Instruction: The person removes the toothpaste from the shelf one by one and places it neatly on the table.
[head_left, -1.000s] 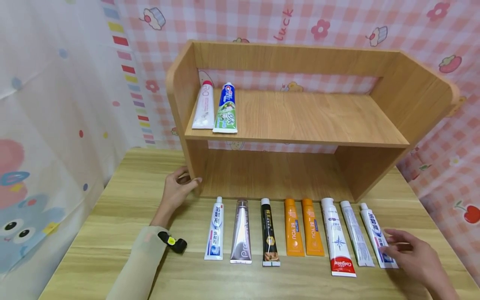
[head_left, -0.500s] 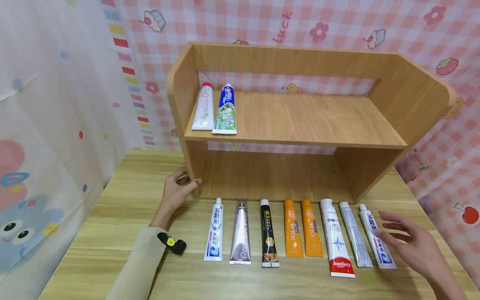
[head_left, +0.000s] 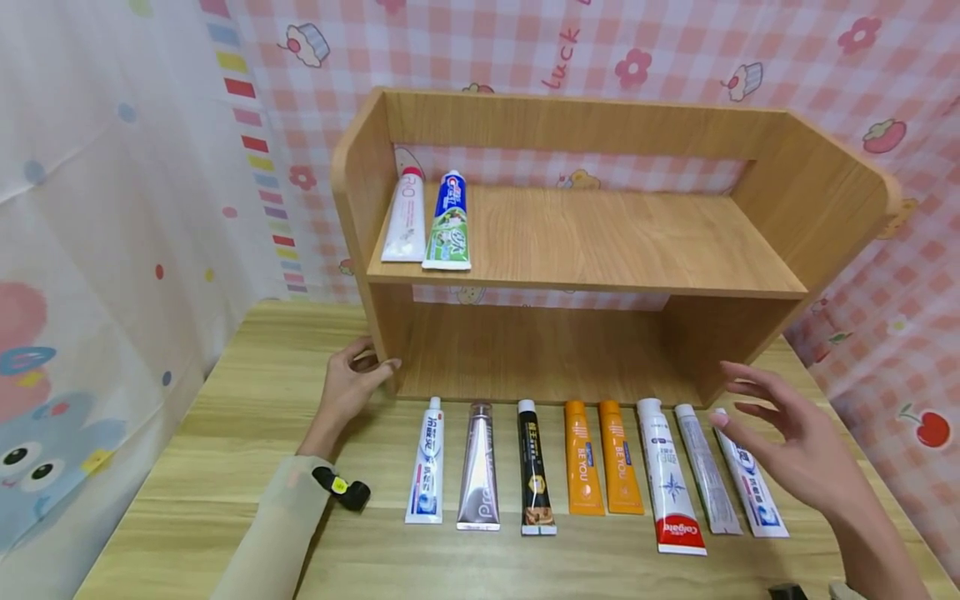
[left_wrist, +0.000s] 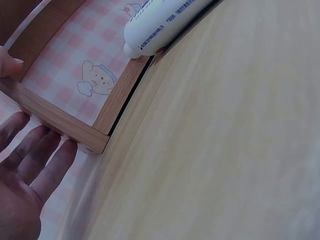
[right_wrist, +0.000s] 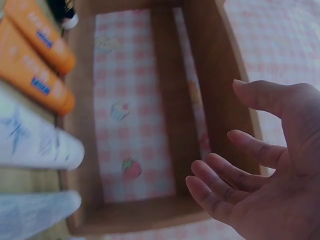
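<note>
A two-tier wooden shelf [head_left: 600, 237] stands on the table. My left hand [head_left: 351, 382] holds the lower front edge of its left side panel, thumb inside and fingers along the outside. My right hand [head_left: 795, 433], fingers apart and holding nothing, hovers by the shelf's lower right corner, above the rightmost white-and-blue toothpaste tube [head_left: 756, 492], whose cap end it partly hides. On the upper tier lie a white tube with a red cap [head_left: 406, 218] and a blue-green Crest toothpaste tube [head_left: 448, 223]. In the right wrist view the right hand [right_wrist: 270, 165] faces the shelf, palm showing.
Before the shelf, a row holds another white-and-blue tube [head_left: 427, 467], a silver tube [head_left: 480, 475], a black tube [head_left: 536, 475], two orange tubes [head_left: 584, 462], a Colgate tube [head_left: 671, 483] and a grey-white tube [head_left: 707, 475]. Patterned cloth [head_left: 675, 50] hangs behind.
My right hand has moved up and away from the rightmost toothpaste tube toward the shelf's right side, its fingers spreading. My left hand keeps its place on the shelf. The tubes stay put.
</note>
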